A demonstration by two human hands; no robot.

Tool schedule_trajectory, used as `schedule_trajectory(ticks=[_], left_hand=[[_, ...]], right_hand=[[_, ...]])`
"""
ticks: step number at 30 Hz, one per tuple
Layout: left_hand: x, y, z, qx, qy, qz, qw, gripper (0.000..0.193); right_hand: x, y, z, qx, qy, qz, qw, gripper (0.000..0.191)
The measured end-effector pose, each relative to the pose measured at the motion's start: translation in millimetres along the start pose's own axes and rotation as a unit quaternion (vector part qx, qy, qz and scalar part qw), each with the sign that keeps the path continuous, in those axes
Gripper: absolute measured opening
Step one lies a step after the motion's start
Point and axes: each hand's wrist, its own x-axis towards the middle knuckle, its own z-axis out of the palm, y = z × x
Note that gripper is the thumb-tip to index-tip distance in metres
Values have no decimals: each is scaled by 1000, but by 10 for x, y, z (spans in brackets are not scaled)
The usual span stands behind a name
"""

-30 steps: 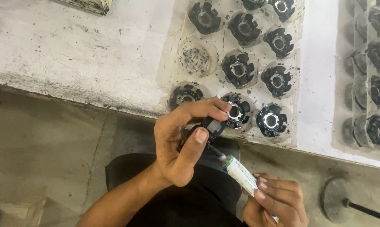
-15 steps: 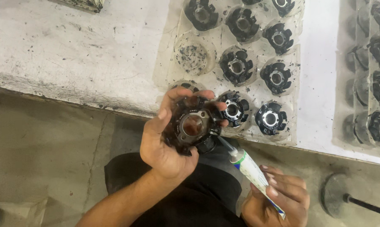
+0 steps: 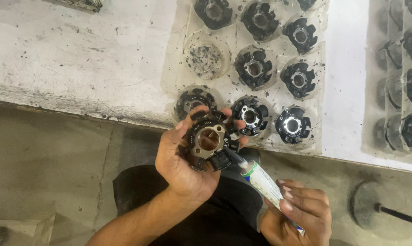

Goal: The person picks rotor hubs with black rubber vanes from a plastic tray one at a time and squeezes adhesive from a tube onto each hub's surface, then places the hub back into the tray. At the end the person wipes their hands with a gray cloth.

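Black round stator core, cupped in left hand, may smear if right hand overpinches white adhesive tube.

Black ring-shaped stator core with metal centre, held face-up; white glue tube, nozzle touching the core's lower right edge

A small assembly workshop: the grimy, paint-chipped white table carries clear plastic trays at twelve o'clock, their pockets filled with identical black wound coil parts, above a stained concrete floor.
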Motion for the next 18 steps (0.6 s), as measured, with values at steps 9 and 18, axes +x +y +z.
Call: schedule_trajectory(ticks=[9, 18], left_hand=[[30, 4, -32, -22, 24, -19, 999, 41], [68, 4, 18, -48, 50, -76, 995, 46]], right_hand=[[16, 0, -69, 4, -49, 18, 999, 41], [47, 11, -91, 44, -51, 32, 997, 39]])
